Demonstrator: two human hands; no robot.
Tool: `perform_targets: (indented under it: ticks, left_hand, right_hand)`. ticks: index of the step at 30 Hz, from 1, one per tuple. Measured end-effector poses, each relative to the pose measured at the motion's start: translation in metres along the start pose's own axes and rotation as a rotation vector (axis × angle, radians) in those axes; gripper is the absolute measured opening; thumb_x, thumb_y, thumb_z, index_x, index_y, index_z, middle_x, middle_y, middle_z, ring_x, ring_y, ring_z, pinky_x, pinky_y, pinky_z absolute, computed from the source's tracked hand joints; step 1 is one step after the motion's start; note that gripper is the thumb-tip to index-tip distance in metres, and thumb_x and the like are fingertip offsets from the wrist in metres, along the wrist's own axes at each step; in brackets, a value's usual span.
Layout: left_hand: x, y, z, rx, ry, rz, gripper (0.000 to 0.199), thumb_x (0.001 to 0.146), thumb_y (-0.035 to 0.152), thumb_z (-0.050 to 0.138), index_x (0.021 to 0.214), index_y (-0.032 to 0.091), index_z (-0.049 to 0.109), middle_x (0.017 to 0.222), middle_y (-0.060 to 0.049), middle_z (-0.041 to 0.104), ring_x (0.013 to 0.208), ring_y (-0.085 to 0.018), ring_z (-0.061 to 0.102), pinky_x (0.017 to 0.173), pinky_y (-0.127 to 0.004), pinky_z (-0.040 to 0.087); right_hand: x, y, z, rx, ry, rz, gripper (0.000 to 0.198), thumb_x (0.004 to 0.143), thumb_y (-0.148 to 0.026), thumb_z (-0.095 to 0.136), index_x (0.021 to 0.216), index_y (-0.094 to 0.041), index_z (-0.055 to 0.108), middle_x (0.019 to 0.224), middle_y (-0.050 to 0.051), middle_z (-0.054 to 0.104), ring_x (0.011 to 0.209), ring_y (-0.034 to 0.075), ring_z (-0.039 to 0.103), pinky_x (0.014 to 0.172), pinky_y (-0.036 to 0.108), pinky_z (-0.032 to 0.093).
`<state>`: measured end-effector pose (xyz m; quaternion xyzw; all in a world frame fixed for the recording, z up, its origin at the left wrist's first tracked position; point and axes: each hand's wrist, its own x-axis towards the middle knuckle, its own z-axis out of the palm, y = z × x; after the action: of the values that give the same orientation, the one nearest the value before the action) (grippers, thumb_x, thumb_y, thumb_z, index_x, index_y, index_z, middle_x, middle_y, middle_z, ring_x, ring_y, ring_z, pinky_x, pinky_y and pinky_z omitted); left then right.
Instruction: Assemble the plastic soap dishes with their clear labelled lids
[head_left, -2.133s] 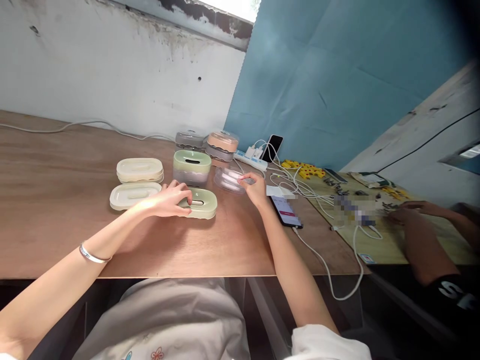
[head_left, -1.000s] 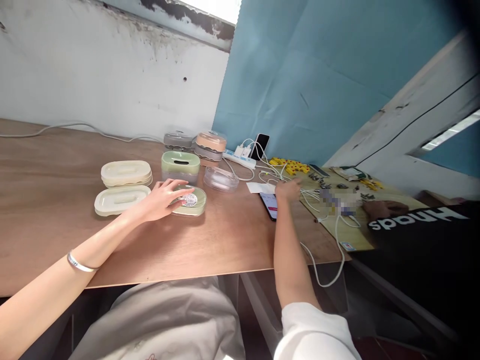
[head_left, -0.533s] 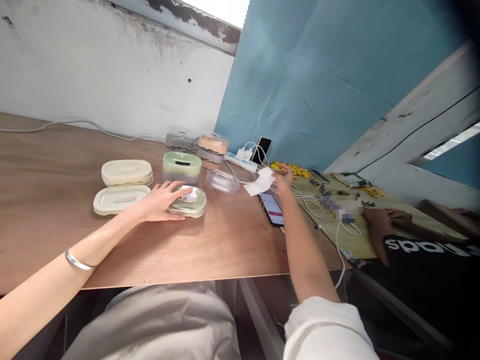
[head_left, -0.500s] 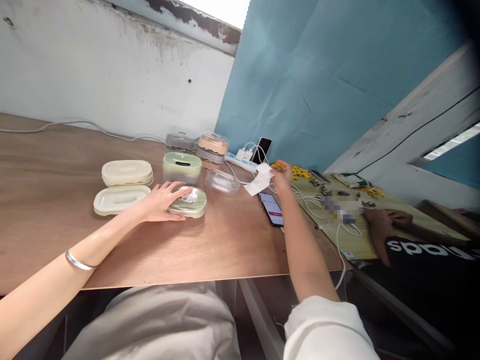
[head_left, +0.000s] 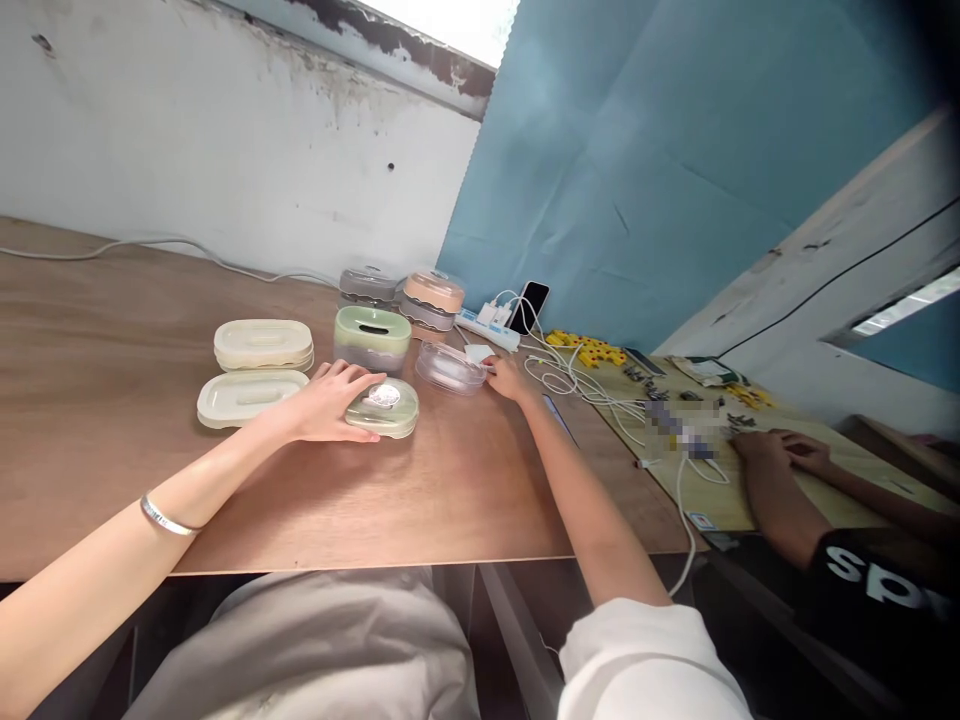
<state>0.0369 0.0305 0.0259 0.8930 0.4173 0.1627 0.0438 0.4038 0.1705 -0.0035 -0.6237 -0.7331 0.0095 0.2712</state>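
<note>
My left hand (head_left: pixel 334 402) is closed around the left end of a low green oval lid (head_left: pixel 401 410), with a finger across its top and the thumb at its front side. A round white sticker (head_left: pixel 384 395) is on its top. My right hand (head_left: pixel 506 378) pinches a crumpled white tissue (head_left: pixel 478 354) at the right end of a clear oval plastic tray (head_left: pixel 450 372); the tissue is partly hidden by the tray and fingers. Behind the green lid stands a green-topped box (head_left: pixel 373 335) with a slot. Cream lids (head_left: pixel 251 397) lie left of my left hand.
Grey (head_left: pixel 367 285) and orange (head_left: pixel 433 292) boxes stand near the wall. A power strip (head_left: pixel 487 328) with plugs, a propped phone (head_left: pixel 529 307) and white cables lie to the right. A phone lies partly under my right forearm. A co-worker's hands (head_left: pixel 780 448) rest on the adjoining table.
My right hand has moved left and down with the tissue, from above the lying phone to the clear tray. My left hand stays on the green lid.
</note>
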Motion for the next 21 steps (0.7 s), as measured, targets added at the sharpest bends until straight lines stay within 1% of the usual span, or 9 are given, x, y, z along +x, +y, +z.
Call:
perform_targets:
  ticks: [2,4,6,9,11,14,18,21]
  left_hand:
    - [0.0,0.0,0.0,-0.008,-0.001,0.011,0.084,0.071,0.068,0.059,0.137,0.02,0.04,0.126,-0.014,0.052,0.116,-0.035,0.042,0.099,-0.049,0.03]
    - [0.0,-0.001,0.0,-0.019,-0.011,0.023,0.084,0.071,0.068,0.059,0.137,0.021,0.038,0.126,-0.013,0.051,0.115,-0.032,0.046,0.101,-0.046,0.029]
    - [-0.001,-0.002,-0.001,-0.025,-0.023,0.024,0.083,0.072,0.067,0.058,0.138,0.022,0.036,0.126,-0.013,0.05,0.111,-0.03,0.05,0.098,-0.042,0.034]
    - [-0.002,-0.002,-0.002,-0.011,-0.027,0.004,0.083,0.073,0.066,0.058,0.138,0.02,0.037,0.124,-0.015,0.05,0.108,-0.031,0.051,0.089,-0.04,0.04]
    - [-0.003,-0.001,-0.003,0.004,-0.028,-0.004,0.084,0.073,0.066,0.058,0.138,0.019,0.037,0.124,-0.015,0.05,0.109,-0.032,0.049,0.088,-0.041,0.041]
    - [-0.003,0.001,-0.003,0.025,-0.038,-0.01,0.083,0.074,0.066,0.057,0.139,0.019,0.036,0.126,-0.015,0.049,0.111,-0.033,0.047,0.089,-0.043,0.039]
    - [-0.001,0.003,-0.004,0.053,-0.045,-0.034,0.083,0.073,0.065,0.058,0.139,0.019,0.037,0.127,-0.016,0.05,0.11,-0.034,0.047,0.09,-0.046,0.037]
    - [-0.002,0.006,-0.006,0.073,-0.045,-0.056,0.085,0.071,0.067,0.057,0.138,0.018,0.038,0.124,-0.016,0.052,0.108,-0.034,0.049,0.089,-0.047,0.037]
  right_hand:
    - [0.0,0.0,0.0,-0.055,-0.054,-0.001,0.03,0.091,-0.033,0.056,0.116,-0.017,0.055,0.12,0.008,0.057,0.103,0.021,0.058,0.087,0.042,0.05]
    - [0.002,0.001,-0.002,-0.091,-0.093,0.011,0.031,0.091,-0.033,0.056,0.117,-0.017,0.055,0.122,0.009,0.055,0.105,0.022,0.057,0.089,0.043,0.05]
    - [0.004,0.003,-0.002,-0.106,-0.119,0.026,0.03,0.091,-0.033,0.056,0.117,-0.017,0.055,0.121,0.008,0.056,0.104,0.021,0.058,0.088,0.043,0.05]
    - [0.004,0.007,0.0,-0.1,-0.119,0.052,0.028,0.092,-0.033,0.054,0.115,-0.017,0.056,0.117,0.008,0.058,0.099,0.019,0.06,0.084,0.04,0.052]
    - [0.003,0.007,0.002,-0.089,-0.074,0.071,0.028,0.092,-0.032,0.055,0.115,-0.016,0.056,0.115,0.008,0.059,0.097,0.019,0.06,0.083,0.039,0.052]
    - [0.003,0.006,-0.002,-0.08,0.039,0.107,0.028,0.092,-0.032,0.055,0.115,-0.016,0.056,0.114,0.007,0.059,0.097,0.019,0.061,0.083,0.039,0.052]
    - [0.005,0.0,-0.024,-0.092,0.197,0.165,0.027,0.092,-0.032,0.055,0.113,-0.016,0.057,0.114,0.007,0.059,0.099,0.019,0.06,0.085,0.041,0.051]
    - [0.005,-0.006,-0.043,-0.107,0.311,0.235,0.028,0.092,-0.032,0.054,0.114,-0.015,0.056,0.117,0.008,0.058,0.103,0.021,0.059,0.088,0.043,0.05]
